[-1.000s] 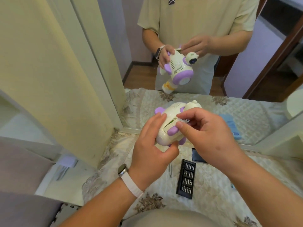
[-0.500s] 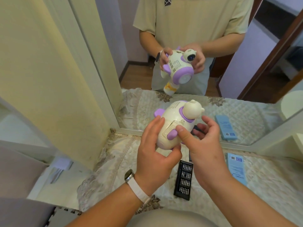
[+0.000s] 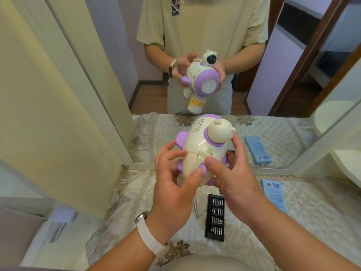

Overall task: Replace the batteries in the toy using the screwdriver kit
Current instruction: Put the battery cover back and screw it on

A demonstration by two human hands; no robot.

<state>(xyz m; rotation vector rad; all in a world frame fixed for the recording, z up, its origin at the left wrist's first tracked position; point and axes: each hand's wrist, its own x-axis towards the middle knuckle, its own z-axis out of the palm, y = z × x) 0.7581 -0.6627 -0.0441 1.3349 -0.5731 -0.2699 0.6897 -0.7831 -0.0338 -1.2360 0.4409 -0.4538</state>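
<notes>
Progress looks early-to-mid, judged from the layout: the toy (image 3: 197, 145), a cream-and-purple bubble toy w/ a bear figure on top, is held up over the tablecloth (image 3: 125, 192), just in front of the mirror (image 3: 254, 75), and no tool is in use. It is gripped by both hands. The left hand (image 3: 173, 184) is wrapped round its left flank, fingers curled and thumb laid on the lower shell. The right hand (image 3: 236, 178) is cupped round the right flank, thumb tip pressed at the edge of the battery cover (image 3: 200, 159). The cover appears seated or only slightly lifted; whether its screw is in can't be told. No batteries, old or new, are seen anywhere, so the swap itself is prob. yet to be done, then the cover closed & the screw refitted. Containers: the black bit tray (image 3: 214, 218) is laid open on the cloth below the hands, w/ rows of bits seated in four blocks. The screwdriver (image 3: 196, 209) is laid just beside it. A blue box (image 3: 274, 194) is set to the right; contents not visible. Battery compartment contents are hidden by the cover.
</notes>
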